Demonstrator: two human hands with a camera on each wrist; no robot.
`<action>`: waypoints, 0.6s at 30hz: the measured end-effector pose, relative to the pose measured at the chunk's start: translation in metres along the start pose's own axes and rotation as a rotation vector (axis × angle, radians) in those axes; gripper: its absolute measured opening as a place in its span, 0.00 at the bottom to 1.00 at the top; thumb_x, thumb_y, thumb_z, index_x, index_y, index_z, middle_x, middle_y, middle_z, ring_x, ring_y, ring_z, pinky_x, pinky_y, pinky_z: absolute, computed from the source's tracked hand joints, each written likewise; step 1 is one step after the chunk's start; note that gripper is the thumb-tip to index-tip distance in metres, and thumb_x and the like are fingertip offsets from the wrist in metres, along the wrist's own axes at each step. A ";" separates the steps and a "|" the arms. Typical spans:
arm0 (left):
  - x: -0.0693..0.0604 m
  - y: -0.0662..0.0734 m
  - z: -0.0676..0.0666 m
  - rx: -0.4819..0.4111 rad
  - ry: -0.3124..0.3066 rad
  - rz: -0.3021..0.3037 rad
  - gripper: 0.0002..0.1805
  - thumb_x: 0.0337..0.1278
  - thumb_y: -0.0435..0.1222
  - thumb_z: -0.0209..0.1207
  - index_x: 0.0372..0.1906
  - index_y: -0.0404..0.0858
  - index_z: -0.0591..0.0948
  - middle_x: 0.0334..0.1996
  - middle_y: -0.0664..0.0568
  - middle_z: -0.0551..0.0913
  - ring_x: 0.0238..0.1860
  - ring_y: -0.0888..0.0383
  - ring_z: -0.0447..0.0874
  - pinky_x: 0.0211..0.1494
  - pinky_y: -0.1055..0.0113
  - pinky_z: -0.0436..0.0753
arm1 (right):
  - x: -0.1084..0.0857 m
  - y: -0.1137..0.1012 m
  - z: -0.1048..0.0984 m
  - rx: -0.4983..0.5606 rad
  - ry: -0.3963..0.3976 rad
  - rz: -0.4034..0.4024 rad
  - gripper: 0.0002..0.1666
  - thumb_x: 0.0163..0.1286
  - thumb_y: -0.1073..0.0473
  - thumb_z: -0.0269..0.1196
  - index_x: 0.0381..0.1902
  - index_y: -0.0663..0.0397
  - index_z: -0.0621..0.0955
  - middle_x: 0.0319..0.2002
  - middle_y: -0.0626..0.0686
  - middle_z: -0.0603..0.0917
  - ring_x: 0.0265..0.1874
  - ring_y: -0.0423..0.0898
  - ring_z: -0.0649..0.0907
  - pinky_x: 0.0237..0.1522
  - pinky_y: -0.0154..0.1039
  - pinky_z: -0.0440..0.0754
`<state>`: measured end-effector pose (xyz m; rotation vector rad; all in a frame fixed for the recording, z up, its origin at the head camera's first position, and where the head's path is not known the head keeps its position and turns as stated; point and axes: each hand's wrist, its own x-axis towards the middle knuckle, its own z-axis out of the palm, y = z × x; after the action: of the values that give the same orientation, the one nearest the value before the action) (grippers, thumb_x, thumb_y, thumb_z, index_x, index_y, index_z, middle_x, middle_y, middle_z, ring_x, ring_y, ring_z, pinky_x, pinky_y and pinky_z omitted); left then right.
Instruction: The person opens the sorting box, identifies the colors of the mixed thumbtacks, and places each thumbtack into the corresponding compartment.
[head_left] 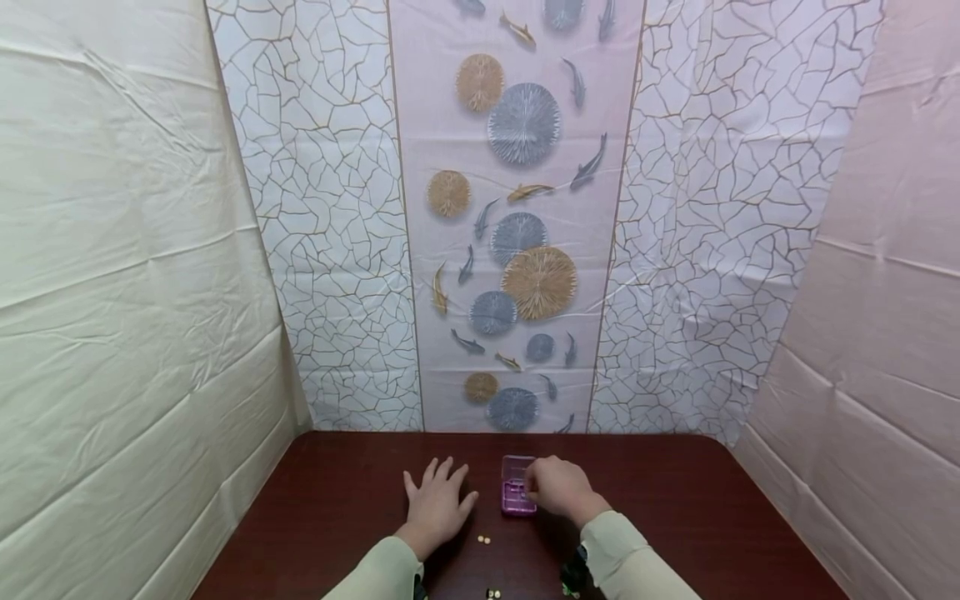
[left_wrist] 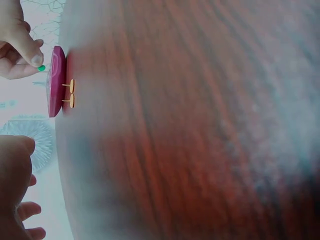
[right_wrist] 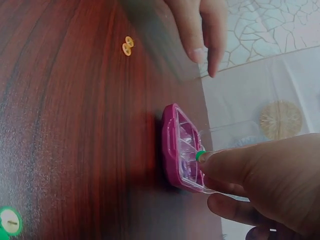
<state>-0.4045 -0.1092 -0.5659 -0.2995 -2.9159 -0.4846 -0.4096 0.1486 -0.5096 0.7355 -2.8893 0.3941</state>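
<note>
Palm down, the left hand (head_left: pixel 437 507) rests on the dark reddish table (head_left: pixel 352 517), its fingers straight and fanned apart, with nothing in its hold. Across from it, the right hand (head_left: pixel 561 487) bends over the box from the side of the table's right edge, thumb and finger closed together on a small green piece (right_wrist: pixel 200 155), held just above the compartments. That pink box (right_wrist: pixel 170 145) sits about midway between the left and right edges, toward the far edge, with its clear lid (head_left: pixel 517 467) opened that way. Clear dividers split its inside; I cannot make out what lies within. Two gold tacks (head_left: pixel 487 541) lie side by side, points up, farther from the far edge than the box. A green tack (right_wrist: pixel 11 221) lies farther still from that edge, near the right wrist. Behind the far edge hangs a pale cloth (head_left: pixel 517 200) printed with fish and round discs.
</note>
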 end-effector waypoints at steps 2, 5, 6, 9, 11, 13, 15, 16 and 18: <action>0.001 0.001 -0.001 0.003 0.004 0.004 0.32 0.80 0.57 0.62 0.78 0.47 0.79 0.81 0.42 0.71 0.83 0.33 0.61 0.74 0.14 0.45 | 0.001 0.000 0.003 -0.011 0.004 0.002 0.18 0.69 0.62 0.78 0.22 0.42 0.83 0.22 0.38 0.76 0.20 0.38 0.72 0.24 0.41 0.73; 0.001 0.001 -0.002 0.001 0.007 0.003 0.32 0.80 0.56 0.62 0.78 0.47 0.79 0.81 0.42 0.71 0.83 0.33 0.61 0.74 0.14 0.45 | 0.003 0.000 0.007 -0.022 0.001 0.003 0.20 0.68 0.61 0.78 0.20 0.41 0.81 0.21 0.38 0.76 0.19 0.38 0.72 0.23 0.40 0.73; 0.002 0.001 -0.002 0.000 0.005 0.001 0.32 0.80 0.56 0.62 0.78 0.47 0.79 0.81 0.42 0.71 0.83 0.34 0.61 0.75 0.14 0.45 | 0.004 0.001 0.009 -0.028 0.000 0.005 0.20 0.67 0.60 0.78 0.20 0.41 0.81 0.21 0.38 0.76 0.19 0.38 0.72 0.23 0.40 0.73; 0.003 0.002 -0.004 -0.006 -0.003 -0.006 0.31 0.80 0.56 0.62 0.78 0.47 0.79 0.81 0.42 0.70 0.83 0.34 0.60 0.75 0.14 0.44 | 0.005 0.002 0.014 -0.038 -0.001 -0.002 0.22 0.67 0.59 0.79 0.18 0.40 0.79 0.20 0.38 0.75 0.19 0.38 0.72 0.23 0.40 0.73; 0.004 0.001 -0.005 -0.003 -0.003 -0.010 0.31 0.80 0.56 0.61 0.78 0.48 0.79 0.81 0.42 0.71 0.83 0.34 0.60 0.75 0.14 0.45 | 0.006 0.003 0.018 -0.044 -0.001 -0.008 0.25 0.67 0.58 0.79 0.17 0.40 0.77 0.18 0.37 0.72 0.18 0.38 0.70 0.22 0.39 0.70; 0.004 0.001 -0.006 -0.004 -0.001 -0.015 0.31 0.81 0.57 0.61 0.78 0.48 0.79 0.81 0.43 0.70 0.83 0.34 0.60 0.75 0.14 0.45 | 0.007 0.003 0.020 -0.050 0.002 -0.013 0.27 0.68 0.58 0.78 0.16 0.40 0.75 0.17 0.38 0.70 0.17 0.38 0.67 0.22 0.39 0.67; 0.005 0.001 -0.008 -0.003 0.008 -0.016 0.31 0.81 0.57 0.60 0.79 0.48 0.78 0.81 0.43 0.70 0.84 0.34 0.60 0.75 0.15 0.45 | 0.007 0.003 0.021 -0.052 0.003 -0.016 0.29 0.68 0.59 0.78 0.15 0.40 0.72 0.16 0.38 0.67 0.17 0.38 0.65 0.22 0.39 0.65; 0.006 0.002 -0.009 -0.005 0.014 -0.014 0.31 0.82 0.56 0.60 0.79 0.48 0.78 0.81 0.43 0.70 0.84 0.34 0.60 0.76 0.15 0.44 | 0.007 0.003 0.022 -0.052 0.004 -0.016 0.29 0.67 0.60 0.77 0.14 0.40 0.71 0.15 0.38 0.66 0.17 0.38 0.65 0.22 0.39 0.64; 0.007 0.002 -0.010 -0.008 0.031 -0.007 0.31 0.82 0.55 0.60 0.79 0.47 0.79 0.81 0.42 0.70 0.83 0.34 0.60 0.75 0.15 0.44 | 0.007 0.001 0.022 -0.049 0.008 -0.022 0.30 0.67 0.61 0.77 0.14 0.40 0.70 0.15 0.38 0.65 0.17 0.38 0.64 0.21 0.39 0.63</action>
<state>-0.4097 -0.1095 -0.5542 -0.2798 -2.8871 -0.4970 -0.4175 0.1408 -0.5294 0.7559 -2.8698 0.3212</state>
